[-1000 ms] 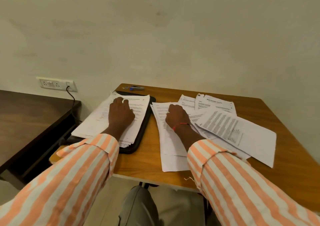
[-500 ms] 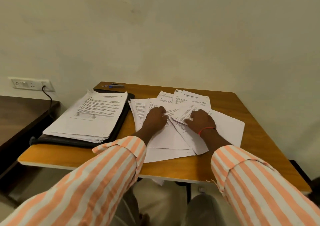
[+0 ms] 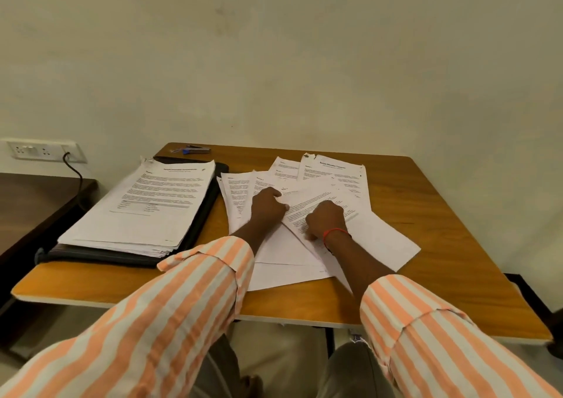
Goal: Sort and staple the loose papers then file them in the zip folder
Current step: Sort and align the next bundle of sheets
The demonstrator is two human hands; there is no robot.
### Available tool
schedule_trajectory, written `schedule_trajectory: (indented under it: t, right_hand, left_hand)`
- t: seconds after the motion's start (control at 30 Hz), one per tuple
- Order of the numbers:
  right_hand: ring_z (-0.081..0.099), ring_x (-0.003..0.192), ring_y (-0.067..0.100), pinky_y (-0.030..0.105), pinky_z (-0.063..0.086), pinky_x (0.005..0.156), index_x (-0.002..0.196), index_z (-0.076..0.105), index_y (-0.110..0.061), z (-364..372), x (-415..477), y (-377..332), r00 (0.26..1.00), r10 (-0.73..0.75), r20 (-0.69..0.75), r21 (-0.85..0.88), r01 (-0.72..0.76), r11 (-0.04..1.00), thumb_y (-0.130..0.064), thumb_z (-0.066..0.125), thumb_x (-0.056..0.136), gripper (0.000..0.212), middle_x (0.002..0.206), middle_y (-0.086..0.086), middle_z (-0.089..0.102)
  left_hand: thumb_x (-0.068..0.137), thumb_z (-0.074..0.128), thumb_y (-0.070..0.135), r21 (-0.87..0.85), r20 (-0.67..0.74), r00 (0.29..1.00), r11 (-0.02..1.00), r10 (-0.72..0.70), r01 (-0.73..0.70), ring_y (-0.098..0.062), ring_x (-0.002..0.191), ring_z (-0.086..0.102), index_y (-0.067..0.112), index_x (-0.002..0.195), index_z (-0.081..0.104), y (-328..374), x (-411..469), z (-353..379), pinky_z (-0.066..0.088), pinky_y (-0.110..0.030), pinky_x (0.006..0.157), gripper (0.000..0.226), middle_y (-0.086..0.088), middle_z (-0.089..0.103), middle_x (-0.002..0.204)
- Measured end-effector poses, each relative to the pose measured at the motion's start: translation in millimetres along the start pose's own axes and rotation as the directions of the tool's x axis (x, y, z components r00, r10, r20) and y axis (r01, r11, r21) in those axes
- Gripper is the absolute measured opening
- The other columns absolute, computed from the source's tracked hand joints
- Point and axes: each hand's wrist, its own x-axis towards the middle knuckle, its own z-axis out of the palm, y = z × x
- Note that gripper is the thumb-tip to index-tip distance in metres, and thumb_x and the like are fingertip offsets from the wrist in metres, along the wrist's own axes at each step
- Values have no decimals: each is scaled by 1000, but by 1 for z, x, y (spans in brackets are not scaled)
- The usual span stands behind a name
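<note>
On the wooden table, the left hand pinches a loose sheet by its edge; the right hand lies curled on it, grip unclear.

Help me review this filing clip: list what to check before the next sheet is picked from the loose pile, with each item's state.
1. Hands at the pile: ok, the left hand and right hand both lie on the loose papers.
2. Single sheet gripped: cannot tell, both hands are curled and any pinch is hidden.
3. Sorted stack settled: ok, it lies flat on the zip folder.
4. Folder free for filing: not ok, the stack covers it.
5. Stapler available: ok, untouched at the far edge of the table.
</note>
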Motion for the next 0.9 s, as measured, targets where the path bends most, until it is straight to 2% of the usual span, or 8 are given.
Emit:
schedule_trajectory:
  t: [0.03, 0.1, 0.17, 0.23, 0.3, 0.43, 0.57, 0.9]
  right_hand:
    - [62, 79, 29, 21, 30, 47, 65, 49, -10, 1, 1, -1, 1000, 17, -24, 70, -15, 997, -10, 60, 83, 20, 74, 7, 58]
    - [65, 81, 32, 23, 45, 57, 70, 54, -9, -3, 0, -2, 994, 54, -96, 164, -38, 986, -11, 59, 81, 12, 77, 10, 63]
    - [66, 93, 33, 33, 53, 75, 92, 64, -11, -11, 2, 4, 976, 20, -216, 58, -8, 998, -20, 57, 87, 12, 96, 11, 68]
    - [61, 105, 31, 39, 51, 86, 112, 63, -12, -15, 7, 15, 948, -115, -298, -125, 81, 989, -33, 55, 94, 29, 111, 11, 65]
    - [56, 111, 31, 42, 47, 94, 122, 59, -11, -12, 16, 29, 929, -189, -319, -189, 133, 973, -42, 55, 94, 42, 119, 13, 61]
    - [47, 125, 32, 47, 39, 105, 135, 50, -10, 2, 23, 46, 952, -130, -276, -180, 82, 980, -51, 55, 94, 58, 136, 15, 52]
    - [48, 125, 32, 48, 38, 106, 137, 48, -10, 4, 22, 46, 958, -134, -253, -203, 82, 976, -53, 53, 94, 61, 135, 14, 54]
    - [49, 121, 32, 47, 40, 100, 129, 53, -10, 4, 19, 35, 953, -47, -299, -222, -21, 975, -54, 54, 93, 57, 128, 12, 58]
  left_hand:
    - [88, 77, 17, -24, -21, 1000, 1000, 7, -8, -25, 119, 60, 13, 127, 62, -1, 1, -2, 46, -30, 94, 42, -9, 63, 134]
    - [90, 74, 12, -77, -53, 998, 996, 38, -42, -26, 113, 64, 14, 127, 61, -3, 3, -9, 49, -28, 87, 39, -10, 66, 130]
    - [89, 74, 8, -139, -57, 997, 989, 47, -55, -23, 106, 65, 14, 122, 62, -8, 9, -17, 49, -24, 79, 36, -8, 67, 125]
    - [85, 77, 5, -257, 10, 1000, 966, 23, -20, -22, 100, 66, 14, 115, 60, -16, 13, -26, 56, -27, 76, 35, -9, 67, 121]
    - [83, 79, 4, -320, 93, 996, 947, 14, 17, -25, 99, 68, 14, 112, 58, -25, 15, -32, 62, -39, 82, 37, -11, 66, 118]
    - [84, 80, 7, -388, 126, 992, 921, 19, 32, -26, 97, 70, 17, 109, 59, -36, 15, -34, 63, -43, 82, 34, -9, 65, 114]
    - [87, 79, 12, -425, 94, 996, 905, 8, 33, -21, 92, 74, 17, 111, 58, -39, 12, -31, 64, -43, 78, 32, -5, 70, 109]
    - [84, 81, 19, -428, 50, 999, 904, 21, 3, -21, 98, 71, 24, 117, 55, -38, 11, -26, 63, -46, 80, 43, -3, 68, 121]
